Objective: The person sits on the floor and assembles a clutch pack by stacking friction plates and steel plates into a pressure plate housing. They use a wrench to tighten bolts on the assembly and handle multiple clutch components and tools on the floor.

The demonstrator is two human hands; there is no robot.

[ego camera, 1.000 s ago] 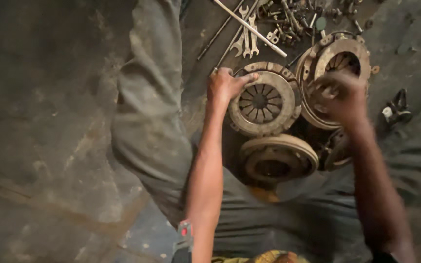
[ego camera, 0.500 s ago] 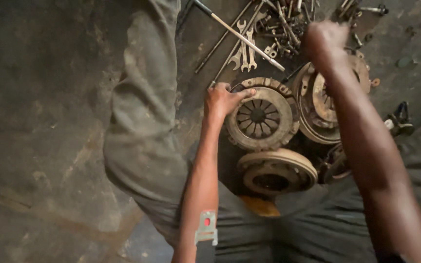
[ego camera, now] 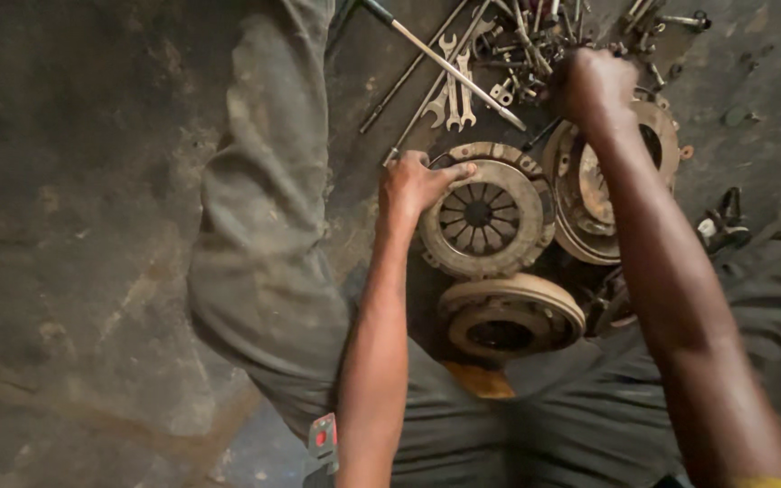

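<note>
The left hand [ego camera: 416, 185] lies open on the edge of the round clutch cover [ego camera: 485, 220] on the floor [ego camera: 92, 226], while the right hand [ego camera: 597, 86] is closed as a fist near the pile of wrenches [ego camera: 454, 81], its grip unclear.

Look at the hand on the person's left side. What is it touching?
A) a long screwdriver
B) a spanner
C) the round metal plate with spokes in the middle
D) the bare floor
C: the left hand rests on the rim of the round metal plate, its fingers lying over the top edge, while the spanners lie apart, farther up the floor.
</note>
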